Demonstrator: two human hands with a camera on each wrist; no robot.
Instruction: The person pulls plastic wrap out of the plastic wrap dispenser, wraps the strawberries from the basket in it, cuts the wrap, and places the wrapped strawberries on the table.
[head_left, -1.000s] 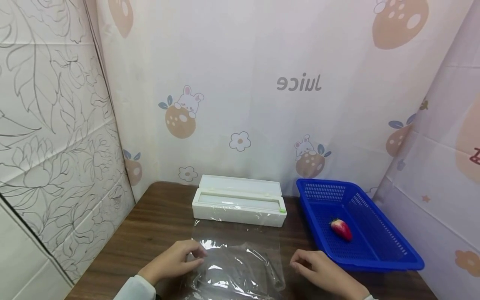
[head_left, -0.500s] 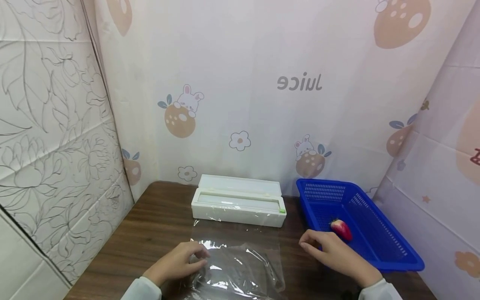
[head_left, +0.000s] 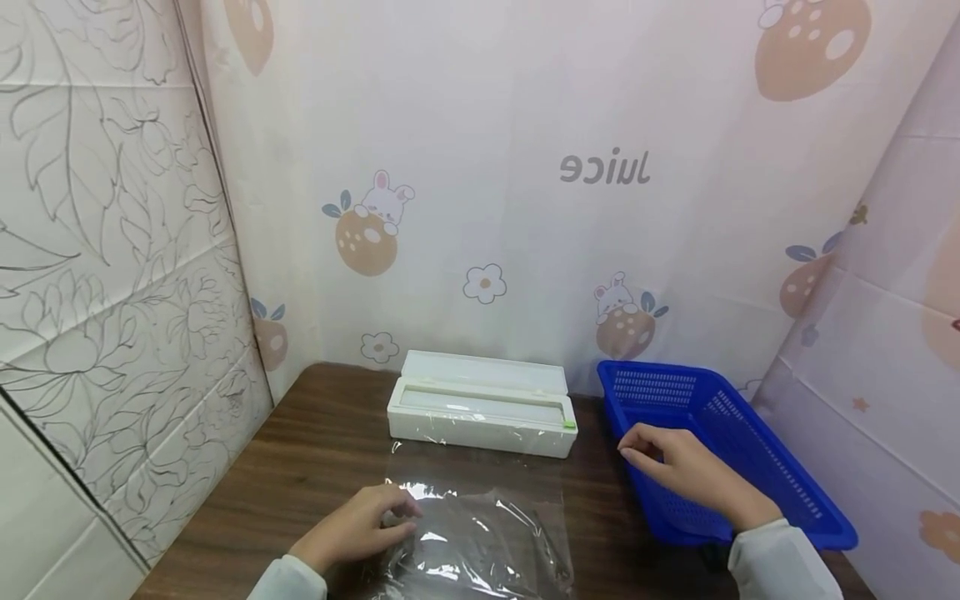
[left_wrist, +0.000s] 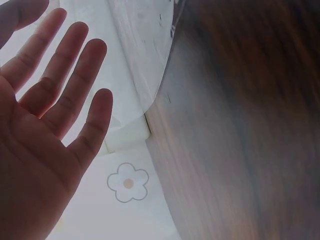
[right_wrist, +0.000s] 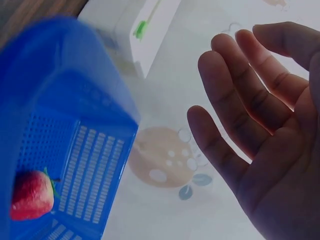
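Observation:
My left hand (head_left: 363, 525) hovers at the left side of a sheet of clear plastic film (head_left: 476, 542), its fingers relaxed and holding nothing. In the left wrist view its fingers (left_wrist: 67, 105) are spread. The film runs toward me from a white cling film dispenser box (head_left: 480, 429) with its lid raised. My right hand (head_left: 686, 467) is over the left side of a blue plastic basket (head_left: 652, 387), loosely bent and holding nothing. A red strawberry (right_wrist: 32, 195) lies in the basket in the right wrist view; the hand hides it in the head view.
A dark wooden table (head_left: 300, 467) carries everything. A patterned curtain (head_left: 480, 208) rises behind it, with covered walls at left and right. The dispenser has a small green slider (right_wrist: 141, 30) at its right end.
My right hand has moved right and away from me, from beside the film to over the basket, covering the strawberry. My left hand has barely shifted.

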